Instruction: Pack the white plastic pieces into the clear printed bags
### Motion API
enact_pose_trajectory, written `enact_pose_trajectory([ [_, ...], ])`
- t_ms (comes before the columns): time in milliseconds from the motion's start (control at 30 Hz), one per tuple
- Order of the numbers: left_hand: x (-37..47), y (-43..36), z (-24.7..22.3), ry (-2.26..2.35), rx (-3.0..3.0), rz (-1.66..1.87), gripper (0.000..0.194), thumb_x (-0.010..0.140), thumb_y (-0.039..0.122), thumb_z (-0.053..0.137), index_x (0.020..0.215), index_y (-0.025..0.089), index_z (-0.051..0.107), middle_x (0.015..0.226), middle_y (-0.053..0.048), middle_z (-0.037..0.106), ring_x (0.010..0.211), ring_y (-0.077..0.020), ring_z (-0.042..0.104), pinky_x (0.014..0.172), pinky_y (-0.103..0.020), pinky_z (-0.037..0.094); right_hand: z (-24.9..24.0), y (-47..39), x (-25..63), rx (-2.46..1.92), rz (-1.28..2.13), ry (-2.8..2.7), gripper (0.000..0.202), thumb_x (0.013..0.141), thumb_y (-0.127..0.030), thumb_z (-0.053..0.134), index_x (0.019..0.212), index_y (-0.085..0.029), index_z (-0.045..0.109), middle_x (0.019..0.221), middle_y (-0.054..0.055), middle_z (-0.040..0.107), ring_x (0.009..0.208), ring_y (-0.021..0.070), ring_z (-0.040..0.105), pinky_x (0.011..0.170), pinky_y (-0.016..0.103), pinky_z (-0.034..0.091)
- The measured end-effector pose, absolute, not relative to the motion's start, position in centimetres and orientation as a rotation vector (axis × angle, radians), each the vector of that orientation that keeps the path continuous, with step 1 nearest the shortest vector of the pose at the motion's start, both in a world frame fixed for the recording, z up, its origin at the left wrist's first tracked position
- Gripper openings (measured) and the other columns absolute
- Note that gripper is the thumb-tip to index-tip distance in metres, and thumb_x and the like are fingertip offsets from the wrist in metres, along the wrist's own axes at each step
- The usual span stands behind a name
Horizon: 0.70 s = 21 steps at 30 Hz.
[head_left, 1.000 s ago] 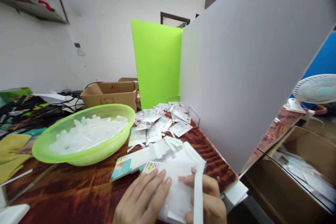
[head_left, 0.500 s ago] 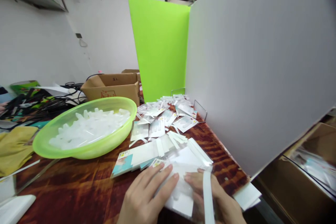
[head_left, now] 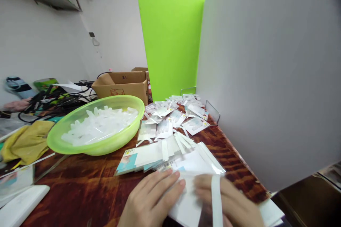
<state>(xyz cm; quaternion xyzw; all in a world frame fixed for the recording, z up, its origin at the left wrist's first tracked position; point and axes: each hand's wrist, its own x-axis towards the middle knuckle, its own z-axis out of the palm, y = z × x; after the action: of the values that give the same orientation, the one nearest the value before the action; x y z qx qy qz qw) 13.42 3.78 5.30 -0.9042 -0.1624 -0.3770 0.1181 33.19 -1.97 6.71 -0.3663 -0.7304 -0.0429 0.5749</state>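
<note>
My left hand [head_left: 156,198] lies with fingers stretched across a clear packet with a white card [head_left: 188,202] at the table's front edge. Over the packet's right side is my right hand [head_left: 226,198], its fingers smeared by motion. A narrow white strip [head_left: 217,202] runs down across those fingers; how it is held I cannot make out. Just beyond my hands lie more white cards in clear film [head_left: 195,161] and a stack of blue-and-white printed cards [head_left: 142,158]. Loose white strips [head_left: 183,142] rest on top of them.
A green bowl [head_left: 96,149] of translucent white pieces [head_left: 103,124] stands at left. Filled packets [head_left: 195,125] spread farther back. A grey panel [head_left: 253,78] borders the right side, a green panel [head_left: 173,42] the back. A cardboard box [head_left: 121,85] and yellow cloth [head_left: 29,142] are at left.
The whole view has shifted, so things appear farther right. My right hand has moved a little over the packet and is now blurred; my left hand stays on it.
</note>
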Motion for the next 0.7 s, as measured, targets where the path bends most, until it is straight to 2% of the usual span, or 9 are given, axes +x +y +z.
enact_pose_trajectory([
  [67, 13.1, 4.2, 5.7, -0.47, -2.703, -1.116, 0.032, 0.097, 0.019, 0.033, 0.116, 0.016, 0.059, 0.112, -0.005, 0.069, 0.113, -0.0134, 0.058, 0.099, -0.022, 0.043, 7.7, -1.2, 33.3, -0.854, -0.209, -1.361, 0.053, 0.074, -0.004, 0.063, 0.121, -0.027, 0.056, 0.112, 0.002, 0.058, 0.1, 0.0163, 0.058, 0.088, 0.027, 0.05],
  [133, 12.8, 5.5, 6.4, -0.387, -2.808, -1.113, 0.032, 0.096, 0.017, 0.035, 0.123, 0.016, 0.054, 0.118, -0.006, 0.066, 0.12, -0.014, 0.053, 0.102, -0.024, 0.042, 8.7, -0.1, 33.9, -0.858, -0.144, -1.421, 0.067, 0.07, 0.0, 0.065, 0.128, -0.03, 0.049, 0.125, 0.003, 0.052, 0.111, 0.0199, 0.054, 0.094, 0.035, 0.047],
  [233, 12.1, 9.4, 7.3, -0.38, -2.853, -1.148, 0.041, 0.095, 0.037, 0.042, 0.133, 0.025, 0.036, 0.128, -0.007, 0.058, 0.124, -0.0158, 0.049, 0.101, -0.03, 0.045, 10.1, 2.4, 35.9, -0.789, 0.128, -1.753, 0.04, 0.079, 0.002, 0.054, 0.107, -0.026, 0.062, 0.105, 0.001, 0.066, 0.099, 0.0171, 0.062, 0.083, 0.031, 0.052],
  [267, 11.9, 11.1, 7.4, -0.663, -2.78, -1.061, 0.058, 0.09, 0.053, 0.043, 0.137, 0.025, 0.027, 0.135, -0.009, 0.052, 0.126, -0.0163, 0.048, 0.1, -0.03, 0.046, 10.6, 3.5, 36.7, -0.801, 0.136, -1.718, 0.036, 0.079, 0.003, 0.051, 0.097, -0.025, 0.065, 0.093, -0.001, 0.068, 0.089, 0.0149, 0.064, 0.076, 0.028, 0.053],
  [300, 11.8, 12.8, 7.3, -0.857, -2.714, -1.02, 0.065, 0.089, 0.054, 0.045, 0.139, 0.02, 0.024, 0.139, -0.015, 0.047, 0.129, -0.0209, 0.045, 0.101, -0.035, 0.045, 11.0, 4.8, 37.6, -0.842, 0.063, -1.615, 0.033, 0.079, 0.003, 0.05, 0.091, -0.024, 0.065, 0.085, -0.002, 0.069, 0.081, 0.0134, 0.065, 0.069, 0.025, 0.052],
  [400, 12.4, 17.5, 6.0, -1.099, -2.576, -0.848, 0.046, 0.093, 0.024, 0.045, 0.136, 0.015, 0.034, 0.143, -0.02, 0.041, 0.134, -0.0302, 0.036, 0.106, -0.049, 0.037, 12.1, 10.0, 40.0, -1.149, -0.453, -1.283, 0.027, 0.08, 0.002, 0.05, 0.091, -0.018, 0.063, 0.087, 0.001, 0.067, 0.079, 0.0131, 0.063, 0.065, 0.024, 0.05],
  [467, 13.6, 20.0, 4.5, -1.175, -2.53, -0.666, 0.046, 0.089, 0.005, 0.04, 0.135, 0.011, 0.04, 0.147, -0.022, 0.033, 0.138, -0.0328, 0.027, 0.109, -0.052, 0.029, 12.6, 14.6, 41.2, -1.337, -0.73, -1.202, 0.024, 0.083, 0.0, 0.044, 0.095, -0.013, 0.06, 0.091, 0.007, 0.065, 0.082, 0.0152, 0.061, 0.069, 0.028, 0.05],
  [567, 15.9, 22.7, 2.8, -1.253, -2.452, -0.443, 0.05, 0.087, 0.009, 0.051, 0.136, 0.012, 0.039, 0.148, -0.018, 0.033, 0.136, -0.033, 0.031, 0.108, -0.055, 0.031, 11.8, 21.5, 42.1, -1.51, -0.795, -1.333, 0.021, 0.089, -0.004, 0.041, 0.093, -0.011, 0.061, 0.1, 0.01, 0.063, 0.087, 0.0179, 0.06, 0.075, 0.035, 0.049],
  [700, 17.7, 25.1, 2.3, -1.305, -2.359, -0.251, 0.044, 0.087, 0.024, 0.058, 0.129, 0.018, 0.047, 0.138, -0.012, 0.046, 0.124, -0.0296, 0.046, 0.1, -0.055, 0.04, 7.3, 27.2, 41.9, -1.702, -0.769, -1.682, 0.012, 0.091, -0.024, 0.057, 0.09, -0.012, 0.061, 0.09, 0.003, 0.063, 0.08, 0.0142, 0.061, 0.074, 0.032, 0.052],
])
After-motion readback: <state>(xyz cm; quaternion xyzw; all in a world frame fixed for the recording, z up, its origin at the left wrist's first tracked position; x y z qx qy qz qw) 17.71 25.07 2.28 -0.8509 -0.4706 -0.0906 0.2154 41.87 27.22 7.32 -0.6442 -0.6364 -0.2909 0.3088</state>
